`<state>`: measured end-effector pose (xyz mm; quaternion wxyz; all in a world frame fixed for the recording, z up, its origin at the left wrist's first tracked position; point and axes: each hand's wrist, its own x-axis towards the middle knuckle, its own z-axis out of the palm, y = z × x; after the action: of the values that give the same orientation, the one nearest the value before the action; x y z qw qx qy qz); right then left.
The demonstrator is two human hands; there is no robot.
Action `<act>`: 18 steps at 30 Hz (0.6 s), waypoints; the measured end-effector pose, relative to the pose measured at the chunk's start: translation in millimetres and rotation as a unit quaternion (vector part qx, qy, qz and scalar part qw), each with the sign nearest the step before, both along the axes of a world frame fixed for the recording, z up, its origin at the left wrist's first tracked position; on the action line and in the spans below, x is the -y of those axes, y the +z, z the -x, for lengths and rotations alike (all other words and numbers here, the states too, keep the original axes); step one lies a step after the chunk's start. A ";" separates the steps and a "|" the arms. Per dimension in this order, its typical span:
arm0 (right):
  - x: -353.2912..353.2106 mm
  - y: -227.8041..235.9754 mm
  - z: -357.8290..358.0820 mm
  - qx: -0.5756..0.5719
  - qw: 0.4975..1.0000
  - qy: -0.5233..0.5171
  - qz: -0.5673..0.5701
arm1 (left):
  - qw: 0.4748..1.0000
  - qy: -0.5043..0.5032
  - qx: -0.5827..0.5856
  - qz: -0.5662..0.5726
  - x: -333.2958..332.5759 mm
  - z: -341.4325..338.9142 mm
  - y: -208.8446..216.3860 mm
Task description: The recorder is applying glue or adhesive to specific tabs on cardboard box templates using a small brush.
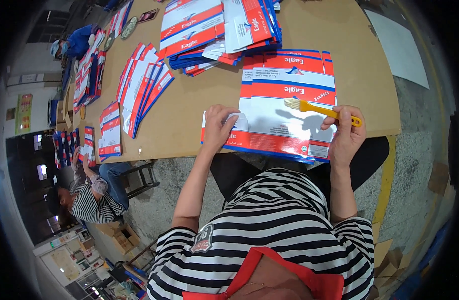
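In front of me at the table's near edge lies a flat printed carton sheet (289, 117) in red, white and blue, with others partly under it. My right hand (345, 131) grips a yellow-handled brush (322, 109) above the sheet's right side. Its pale bristles point left and carry something whitish, and its shadow falls on the sheet. My left hand (219, 125) is bent over a narrow panel at the sheet's left end, thumb and fingers closing on the carton. Whether that panel is a separate piece I cannot tell.
Tall stacks of flat cartons (194, 27) stand beyond the sheet on the brown tabletop (359, 60). Fanned cartons (142, 90) and a smaller pile (109, 130) lie to the left. Two people (97, 197) (77, 42) work along the left side. A white board (397, 47) is at right.
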<state>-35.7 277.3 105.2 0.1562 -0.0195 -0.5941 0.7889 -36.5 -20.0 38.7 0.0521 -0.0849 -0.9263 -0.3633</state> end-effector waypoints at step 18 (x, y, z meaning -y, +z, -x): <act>-126.4 85.9 19.8 -0.221 0.956 -0.025 0.190 | 0.960 0.136 -0.225 -0.096 106.0 -74.3 137.8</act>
<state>-55.5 403.7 191.1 0.2963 0.1110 -0.3829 0.8679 37.8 -126.0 176.5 0.3157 -0.0321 -0.8544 -0.4115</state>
